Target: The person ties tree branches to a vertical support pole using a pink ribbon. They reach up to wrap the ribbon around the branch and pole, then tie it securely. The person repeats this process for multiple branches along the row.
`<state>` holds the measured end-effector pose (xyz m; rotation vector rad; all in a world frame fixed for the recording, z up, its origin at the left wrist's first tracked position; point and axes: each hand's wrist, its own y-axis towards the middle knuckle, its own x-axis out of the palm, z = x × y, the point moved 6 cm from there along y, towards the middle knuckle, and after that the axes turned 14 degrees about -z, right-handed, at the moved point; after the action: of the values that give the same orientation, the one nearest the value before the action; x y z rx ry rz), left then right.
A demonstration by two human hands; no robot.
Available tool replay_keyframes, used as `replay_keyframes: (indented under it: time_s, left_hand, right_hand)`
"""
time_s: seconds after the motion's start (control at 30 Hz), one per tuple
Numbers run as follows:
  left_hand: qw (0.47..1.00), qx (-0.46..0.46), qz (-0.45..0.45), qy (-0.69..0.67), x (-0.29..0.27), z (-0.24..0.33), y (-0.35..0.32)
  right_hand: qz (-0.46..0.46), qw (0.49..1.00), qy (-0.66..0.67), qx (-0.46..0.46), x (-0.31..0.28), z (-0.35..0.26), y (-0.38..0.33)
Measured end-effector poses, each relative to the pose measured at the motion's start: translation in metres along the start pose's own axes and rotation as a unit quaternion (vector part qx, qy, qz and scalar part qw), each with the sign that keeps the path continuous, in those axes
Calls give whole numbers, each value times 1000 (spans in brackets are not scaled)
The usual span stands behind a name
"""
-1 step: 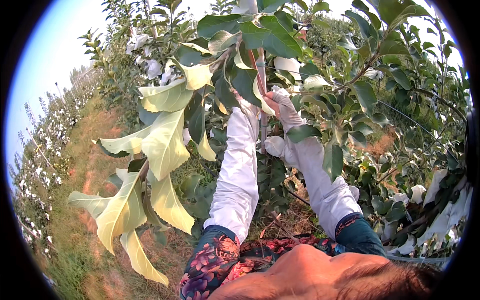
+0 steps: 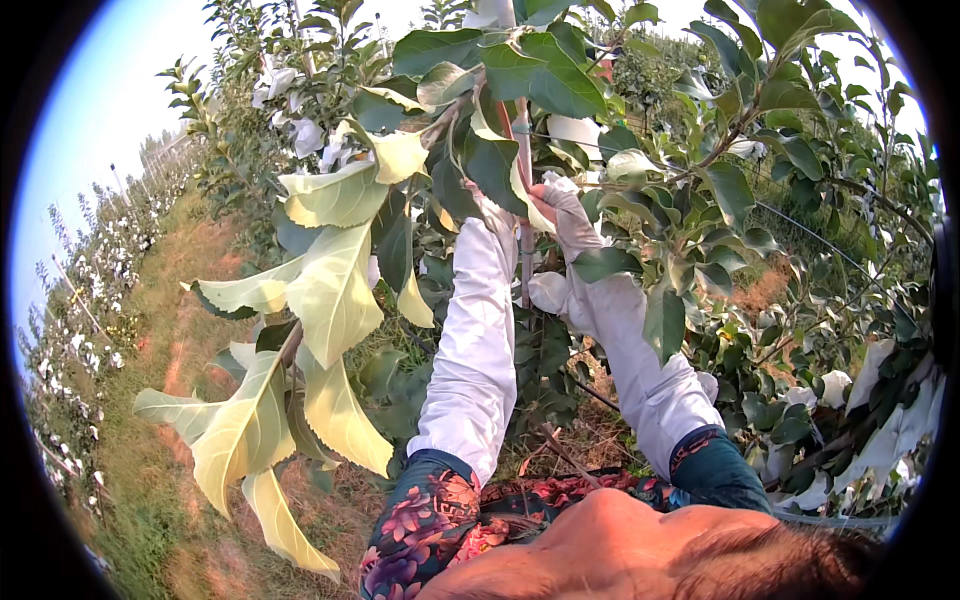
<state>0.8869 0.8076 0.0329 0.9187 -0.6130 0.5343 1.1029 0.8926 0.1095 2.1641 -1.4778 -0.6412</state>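
Both my arms, in white sleeve covers, reach up into a leafy fruit tree beside an upright pole [image 2: 525, 155]. My left hand [image 2: 480, 203] is mostly covered by green leaves [image 2: 490, 165] left of the pole, so its fingers do not show. Just right of the pole is my right hand [image 2: 566, 212], in a pale glove with bare fingertips. Its fingers are bent in toward the pole behind a hanging leaf, and what they grip is hidden. A pale, round bag-like thing [image 2: 548, 292] sits beside my right wrist.
A leafy branch with large, yellowish leaves [image 2: 335, 290] hangs close on the left. More branches [image 2: 735, 145] and a thin wire [image 2: 815, 232] cross on the right. White bags [image 2: 307, 137] hang among the trees. A grassy strip [image 2: 185, 310] runs down the left.
The large leaves on the left have swayed very slightly. My hands and arms show no visible movement.
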Motion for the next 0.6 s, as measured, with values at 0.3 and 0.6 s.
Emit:
replay_keyframes:
  time_s: [0.3,0.6]
  left_hand:
    - [997,-8,65,32,15,-4,-15]
    - [986,50,107,117,32,0,-50]
  right_hand:
    - [-13,999,-37,17,-17,24,-4]
    - [-34,999,-21,-31,2,-6,-1]
